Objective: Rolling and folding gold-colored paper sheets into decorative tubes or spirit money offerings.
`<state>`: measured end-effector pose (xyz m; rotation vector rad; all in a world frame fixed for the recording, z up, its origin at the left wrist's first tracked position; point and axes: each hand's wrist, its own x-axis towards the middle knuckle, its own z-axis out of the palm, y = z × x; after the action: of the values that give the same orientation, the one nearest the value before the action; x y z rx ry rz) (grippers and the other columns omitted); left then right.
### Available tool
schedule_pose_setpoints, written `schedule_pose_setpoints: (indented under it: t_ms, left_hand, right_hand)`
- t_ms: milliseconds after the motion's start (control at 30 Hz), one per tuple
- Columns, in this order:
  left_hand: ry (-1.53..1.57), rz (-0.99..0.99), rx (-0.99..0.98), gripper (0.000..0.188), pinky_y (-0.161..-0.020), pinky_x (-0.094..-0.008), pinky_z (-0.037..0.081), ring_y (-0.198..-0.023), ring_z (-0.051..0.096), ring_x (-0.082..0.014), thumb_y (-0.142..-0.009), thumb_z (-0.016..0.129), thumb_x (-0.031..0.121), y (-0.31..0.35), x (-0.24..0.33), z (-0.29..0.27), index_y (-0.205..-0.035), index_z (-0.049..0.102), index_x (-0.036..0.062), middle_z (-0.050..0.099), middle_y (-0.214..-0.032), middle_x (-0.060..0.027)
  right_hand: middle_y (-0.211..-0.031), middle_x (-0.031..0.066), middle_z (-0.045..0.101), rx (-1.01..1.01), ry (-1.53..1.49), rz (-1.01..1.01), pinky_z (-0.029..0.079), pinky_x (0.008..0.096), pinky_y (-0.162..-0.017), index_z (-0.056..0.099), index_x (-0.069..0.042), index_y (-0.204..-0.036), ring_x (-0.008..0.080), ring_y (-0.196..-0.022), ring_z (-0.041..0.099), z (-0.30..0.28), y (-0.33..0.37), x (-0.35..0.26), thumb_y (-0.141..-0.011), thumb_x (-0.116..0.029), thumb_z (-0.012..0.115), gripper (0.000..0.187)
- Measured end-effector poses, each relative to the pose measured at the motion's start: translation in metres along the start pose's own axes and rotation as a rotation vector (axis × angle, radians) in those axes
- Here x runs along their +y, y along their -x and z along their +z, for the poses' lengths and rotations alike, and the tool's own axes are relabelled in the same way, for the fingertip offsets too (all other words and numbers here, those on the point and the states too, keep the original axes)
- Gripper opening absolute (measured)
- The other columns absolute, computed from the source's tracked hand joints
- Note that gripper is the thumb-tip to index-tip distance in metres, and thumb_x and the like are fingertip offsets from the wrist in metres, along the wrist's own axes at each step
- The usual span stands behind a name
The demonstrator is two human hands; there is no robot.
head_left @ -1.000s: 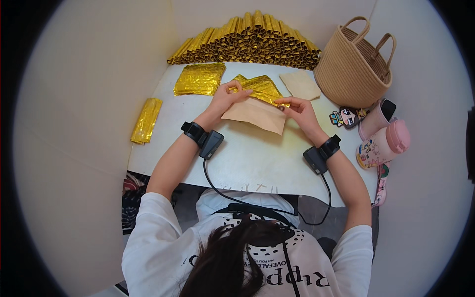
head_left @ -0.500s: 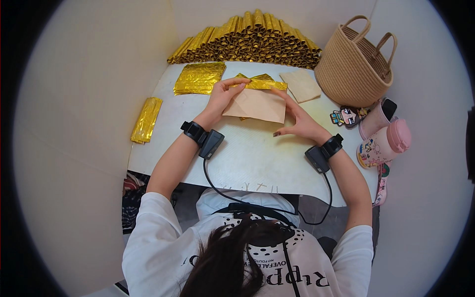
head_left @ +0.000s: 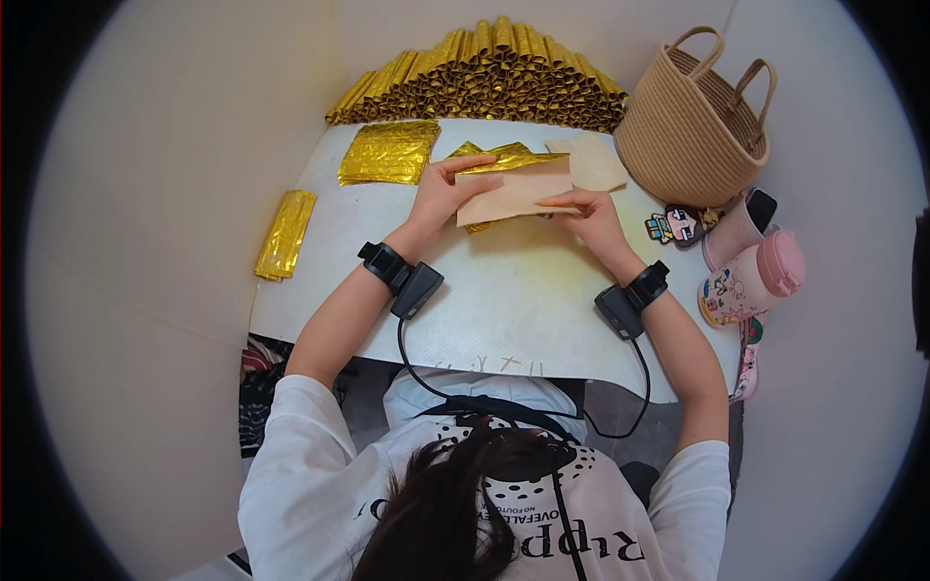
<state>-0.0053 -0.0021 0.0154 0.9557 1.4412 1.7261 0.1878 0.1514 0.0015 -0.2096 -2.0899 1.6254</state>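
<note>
A sheet of gold foil paper (head_left: 523, 190) is held up over the middle of the table, its plain beige side toward me and a gold strip along its far edge. My left hand (head_left: 448, 194) grips it at the left, with the thumb on the beige face and the fingers on the gold edge. At the lower right, my right hand (head_left: 591, 218) pinches the near edge, which bends a little there. More gold foil pokes out behind and beneath the sheet, mostly covered by it.
Rolled gold tubes (head_left: 494, 87) are heaped along the back wall. A gold foil stack (head_left: 389, 153) lies at the back left, folded gold strips (head_left: 285, 235) at the left edge. Beige paper (head_left: 596, 163) lies right of my hands. Farther right stand a woven basket (head_left: 683, 136), a cup (head_left: 728, 237) and a pink bottle (head_left: 751, 283).
My right hand has closed from spread fingers into a pinch on the sheet's near edge. The sheet has shifted slightly right, and its near edge now curves up.
</note>
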Motion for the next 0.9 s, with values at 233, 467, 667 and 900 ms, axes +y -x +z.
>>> schedule_pose_setpoints:
  t_ms: [233, 467, 667, 900]
  left_hand:
    - [-0.059, 0.000, -0.216, 0.065, -0.084, -0.0239, 0.050, -0.095, 0.061, -0.0102, -0.076, 0.074, 0.001, 0.003, 0.010, -0.001, -0.135, 0.048, 0.0073, 0.063, -0.115, -0.0084]
    - [-0.064, -0.041, -0.303, 0.071, -0.092, -0.0268, 0.048, -0.105, 0.058, -0.0124, -0.076, 0.072, -0.003, 0.001, 0.010, -0.005, -0.139, 0.043, 0.0081, 0.054, -0.129, -0.0091]
    - [-0.066, -0.073, -0.264, 0.050, -0.089, -0.0271, 0.051, -0.105, 0.059, -0.0126, -0.085, 0.066, 0.006, 0.000, 0.004, -0.008, -0.133, 0.051, 0.0064, 0.055, -0.129, -0.0083]
    - [-0.216, -0.016, -0.163, 0.030, -0.057, -0.0165, 0.046, -0.067, 0.055, -0.0010, -0.090, 0.061, 0.011, -0.002, 0.002, -0.005, -0.118, 0.063, 0.0025, 0.067, -0.100, -0.0023]
  right_hand:
    - [-0.101, 0.0078, 0.070, -0.076, 0.139, 0.052, 0.049, 0.0237, -0.084, 0.071, -0.001, -0.101, 0.0119, -0.091, 0.063, 0.005, 0.003, -0.018, -0.077, 0.004, 0.066, 0.025]
    - [-0.095, 0.0077, 0.071, -0.022, 0.065, 0.080, 0.050, 0.0220, -0.077, 0.070, 0.002, -0.102, 0.0090, -0.084, 0.063, -0.006, -0.001, 0.002, -0.083, -0.004, 0.066, 0.020]
    - [-0.091, 0.0085, 0.069, 0.124, -0.067, 0.111, 0.051, 0.0223, -0.072, 0.068, 0.002, -0.099, 0.0081, -0.081, 0.063, -0.005, -0.003, 0.003, -0.087, -0.008, 0.066, 0.016]
    - [-0.094, 0.0073, 0.068, 0.322, -0.288, 0.082, 0.053, 0.0209, -0.072, 0.053, -0.001, -0.118, 0.0137, -0.086, 0.067, -0.009, -0.008, 0.014, -0.090, -0.011, 0.062, 0.031]
